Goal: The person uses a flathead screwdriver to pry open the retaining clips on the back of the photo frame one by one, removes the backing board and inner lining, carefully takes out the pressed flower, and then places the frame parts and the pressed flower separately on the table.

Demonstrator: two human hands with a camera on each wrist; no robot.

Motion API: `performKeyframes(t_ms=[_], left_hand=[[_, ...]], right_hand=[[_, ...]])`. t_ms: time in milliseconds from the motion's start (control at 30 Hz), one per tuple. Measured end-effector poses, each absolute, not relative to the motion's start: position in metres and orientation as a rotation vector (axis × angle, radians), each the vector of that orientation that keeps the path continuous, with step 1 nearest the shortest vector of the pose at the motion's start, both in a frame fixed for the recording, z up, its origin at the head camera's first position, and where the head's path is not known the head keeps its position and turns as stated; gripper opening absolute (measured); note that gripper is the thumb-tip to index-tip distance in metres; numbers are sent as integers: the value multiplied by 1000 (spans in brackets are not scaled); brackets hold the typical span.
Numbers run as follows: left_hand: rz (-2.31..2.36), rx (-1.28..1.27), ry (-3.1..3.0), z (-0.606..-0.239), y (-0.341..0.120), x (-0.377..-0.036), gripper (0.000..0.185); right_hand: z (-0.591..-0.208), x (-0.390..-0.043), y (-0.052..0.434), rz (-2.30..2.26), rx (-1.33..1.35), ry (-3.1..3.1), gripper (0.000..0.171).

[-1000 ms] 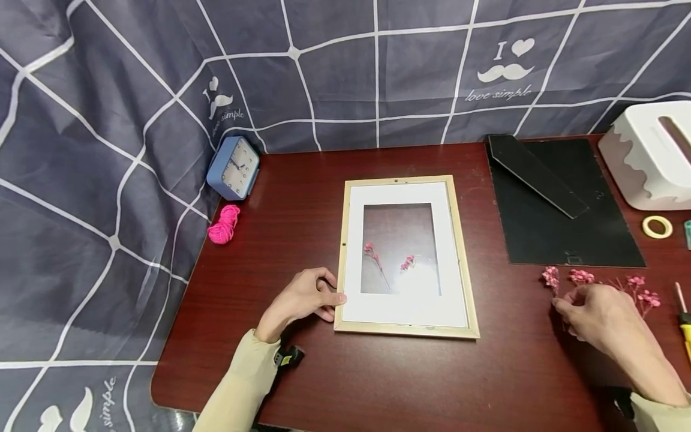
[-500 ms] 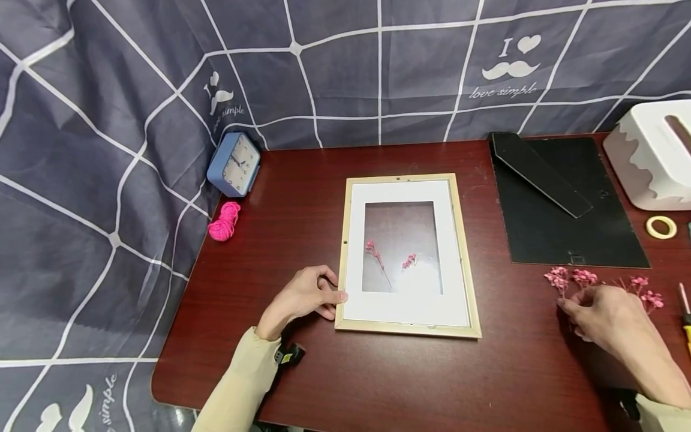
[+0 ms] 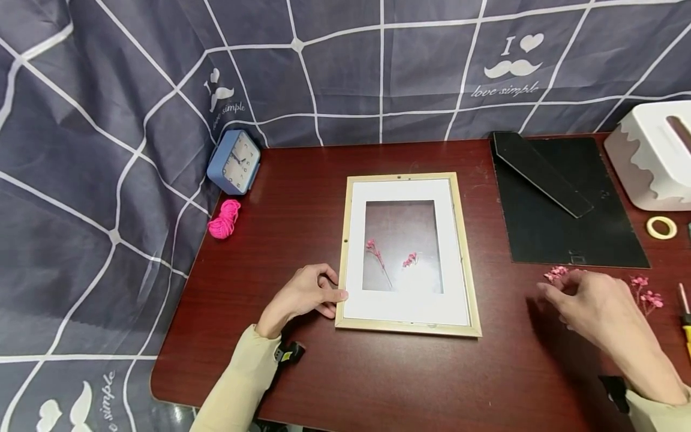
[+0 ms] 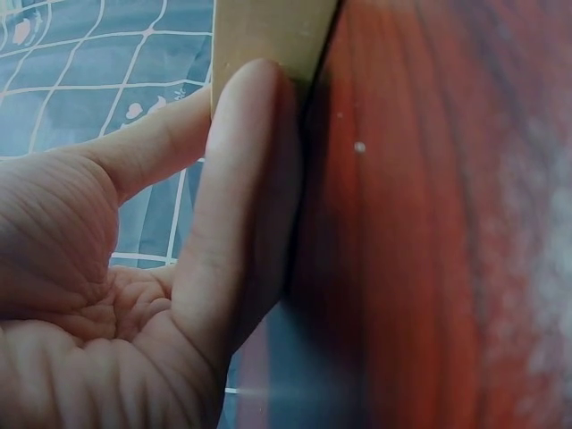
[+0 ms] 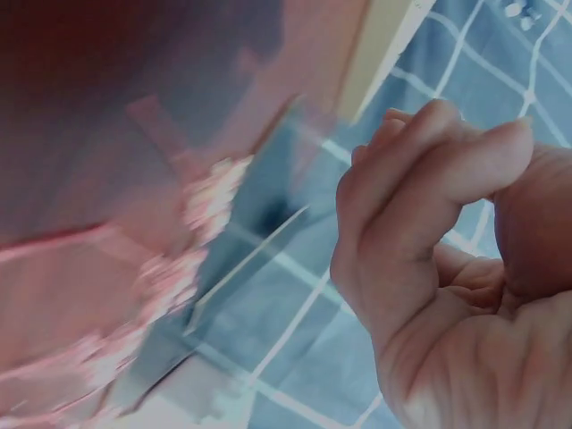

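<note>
A light-wood picture frame [image 3: 468, 264] with a white mat lies on the dark red table in the head view. Two small pink flower sprigs lie in its window, a long-stemmed sprig [image 3: 380, 257] and a shorter sprig [image 3: 410, 259]. At the frame's lower left edge, my left hand [image 3: 303, 294] pinches the wooden border, thumb on top; the left wrist view shows fingers against the border [image 4: 268, 31]. My right hand [image 3: 601, 309] hovers over loose pink flowers [image 3: 556, 273], fingers loosely bent. Nothing shows between its fingers in the right wrist view, where the flowers are blurred. The hand hides some stems.
A black backing board [image 3: 567, 240] with its stand leg lies at the back right. Near it are a white tissue box [image 3: 639, 156], a tape roll [image 3: 661, 227] and a screwdriver [image 3: 685, 312]. A blue clock [image 3: 234, 162] and pink yarn [image 3: 224, 219] sit at the left.
My right hand has shifted slightly left and lifted away from the flower sprigs. Earlier, the leftmost sprig turned as that hand moved it. My left hand stays at the frame's edge.
</note>
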State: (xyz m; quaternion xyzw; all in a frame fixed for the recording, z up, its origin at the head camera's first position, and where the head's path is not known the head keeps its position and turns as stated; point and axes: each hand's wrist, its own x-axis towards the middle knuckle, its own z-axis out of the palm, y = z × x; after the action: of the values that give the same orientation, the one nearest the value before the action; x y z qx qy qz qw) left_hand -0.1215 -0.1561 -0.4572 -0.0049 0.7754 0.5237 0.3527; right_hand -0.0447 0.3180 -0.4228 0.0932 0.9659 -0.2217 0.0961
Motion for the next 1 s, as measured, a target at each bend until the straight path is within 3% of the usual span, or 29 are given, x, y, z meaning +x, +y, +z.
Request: performKeyframes(t_ms=[267,600,1000], left_hand=[[1352,-4,2007,-458,-157,-122,34],[1360,-3,2008,-457,-157,-122,33],[1380,-10,1997,-455,-157,-122,33]], right_hand=[[-409,-66,271,-744,85,2845,32],[-395,-93,209,-835,-196,2893,12],[-395,-120,144,-853,-394,2759,13]])
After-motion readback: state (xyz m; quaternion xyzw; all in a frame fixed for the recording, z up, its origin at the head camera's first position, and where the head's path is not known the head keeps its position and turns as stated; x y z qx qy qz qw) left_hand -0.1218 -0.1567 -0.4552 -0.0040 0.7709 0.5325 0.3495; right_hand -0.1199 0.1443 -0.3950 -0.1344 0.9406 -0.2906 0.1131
